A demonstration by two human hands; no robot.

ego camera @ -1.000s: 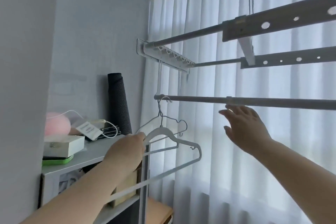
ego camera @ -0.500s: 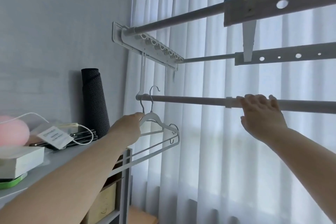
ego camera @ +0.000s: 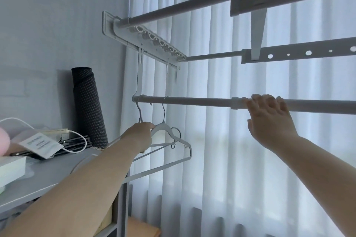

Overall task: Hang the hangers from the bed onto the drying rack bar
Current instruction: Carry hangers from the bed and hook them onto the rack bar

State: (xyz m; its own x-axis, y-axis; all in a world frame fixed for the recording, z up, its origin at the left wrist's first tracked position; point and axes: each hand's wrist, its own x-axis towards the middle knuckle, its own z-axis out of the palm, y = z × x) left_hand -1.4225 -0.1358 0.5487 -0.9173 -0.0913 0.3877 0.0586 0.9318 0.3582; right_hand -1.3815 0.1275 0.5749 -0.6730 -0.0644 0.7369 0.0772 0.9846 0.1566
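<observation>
Two white hangers (ego camera: 169,136) hang by their metal hooks on the lowest drying rack bar (ego camera: 192,100), near its left end. My left hand (ego camera: 141,136) grips them at the shoulder, just below the hooks. My right hand (ego camera: 269,119) reaches up farther right, its fingers curled over the top of the same bar beside a joint collar. Part of the hangers' left side is hidden behind my left hand and forearm.
Two higher rack bars (ego camera: 212,56) with perforated rails run above, fixed to a wall bracket (ego camera: 142,42). White curtains (ego camera: 221,159) hang behind. On the left a grey shelf (ego camera: 48,175) carries a rolled dark mat (ego camera: 88,106), a cable, a tag and boxes.
My left hand lifted the hangers up and set both hooks over the lowest bar. My right hand rose from below the bar and took hold of it.
</observation>
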